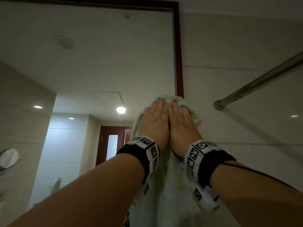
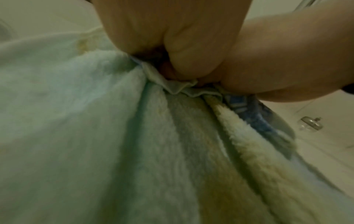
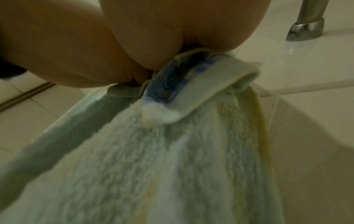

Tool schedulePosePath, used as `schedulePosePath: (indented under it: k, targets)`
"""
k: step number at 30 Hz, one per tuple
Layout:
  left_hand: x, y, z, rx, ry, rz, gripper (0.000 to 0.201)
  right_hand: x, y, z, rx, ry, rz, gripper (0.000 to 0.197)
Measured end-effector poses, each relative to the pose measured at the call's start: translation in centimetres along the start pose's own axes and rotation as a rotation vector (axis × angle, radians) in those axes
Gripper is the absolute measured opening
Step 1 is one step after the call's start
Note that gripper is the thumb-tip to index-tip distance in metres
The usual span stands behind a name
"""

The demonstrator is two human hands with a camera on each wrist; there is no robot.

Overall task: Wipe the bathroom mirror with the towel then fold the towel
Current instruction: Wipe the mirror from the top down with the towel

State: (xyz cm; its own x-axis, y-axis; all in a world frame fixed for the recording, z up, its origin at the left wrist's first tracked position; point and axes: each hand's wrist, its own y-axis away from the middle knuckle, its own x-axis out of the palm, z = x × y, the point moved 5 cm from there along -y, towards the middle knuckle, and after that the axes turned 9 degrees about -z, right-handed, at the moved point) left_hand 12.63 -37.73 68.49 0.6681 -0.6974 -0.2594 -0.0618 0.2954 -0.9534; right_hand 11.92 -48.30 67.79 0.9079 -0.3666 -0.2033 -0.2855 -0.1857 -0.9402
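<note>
A pale green towel (image 1: 170,185) with a blue patterned band (image 3: 162,84) hangs flat against the mirror (image 1: 98,63), close to its dark brown frame (image 1: 178,63) on the right. My left hand (image 1: 155,118) and right hand (image 1: 182,122) lie side by side on the towel's upper part and press it to the glass with straight fingers. The towel's top edge bunches just above the fingertips. Both wrist views show the heels of the two hands, left hand (image 2: 172,37) and right hand (image 3: 182,22), pushed into the fluffy towel (image 2: 95,121), whose folds (image 3: 172,166) fall downward.
A chrome rail (image 1: 259,82) juts out from the tiled wall (image 1: 237,46) to the right of the mirror; its foot (image 3: 306,30) shows in the right wrist view. The mirror reflects ceiling lights, a door and a small round mirror (image 1: 9,158) at the left.
</note>
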Motion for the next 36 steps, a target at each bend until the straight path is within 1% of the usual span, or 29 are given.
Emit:
schedulePosePath:
  k: [4,8,11,14,17,20,23,26,30,32,34,36]
  targets:
    - [-0.1,-3.5,0.6,0.000,-0.047,0.032,0.075,-1.4,-3.7,-0.9,-0.026,0.034,0.042,0.080]
    - [-1.7,-9.8,1.4,0.026,-0.134,0.037,0.082,-4.0,-9.8,-2.0,-0.006,0.088,0.024,0.077]
    - [-3.2,-14.9,2.1,0.049,-0.205,0.048,0.094,-5.7,-14.4,-2.8,-0.011,0.189,0.010,0.074]
    - [-3.7,-16.8,2.4,0.042,-0.205,0.010,0.093,-6.3,-16.2,-2.9,-0.007,0.259,-0.029,0.074]
    - [-3.4,-16.1,2.4,0.046,-0.207,-0.013,0.090,-6.2,-15.3,-2.7,0.025,0.235,-0.013,0.071]
    - [-3.2,-14.8,2.2,0.020,-0.189,-0.031,0.087,-6.0,-14.2,-2.4,-0.007,0.193,-0.059,0.069]
    - [-2.5,-12.9,1.8,0.011,-0.168,-0.045,0.084,-5.1,-12.8,-2.4,-0.019,0.181,-0.053,0.070]
    - [-1.8,-10.4,1.3,0.004,-0.133,-0.079,0.081,-4.2,-10.7,-2.1,-0.037,0.116,-0.093,0.071]
    - [-0.7,-7.0,0.6,-0.014,-0.034,-0.101,0.076,-3.7,-6.8,-1.4,-0.036,0.043,-0.092,0.074]
    - [0.0,-5.3,0.3,-0.018,-0.004,-0.111,0.075,-4.1,-4.6,-0.6,-0.060,0.020,-0.092,0.073]
    - [0.5,-3.5,0.0,-0.021,0.031,-0.125,0.072,-4.3,-2.3,0.4,-0.091,-0.013,-0.126,0.070]
    - [1.0,-1.7,-0.4,-0.014,0.046,-0.143,0.071,-4.1,-0.3,0.9,-0.087,-0.034,-0.177,0.070]
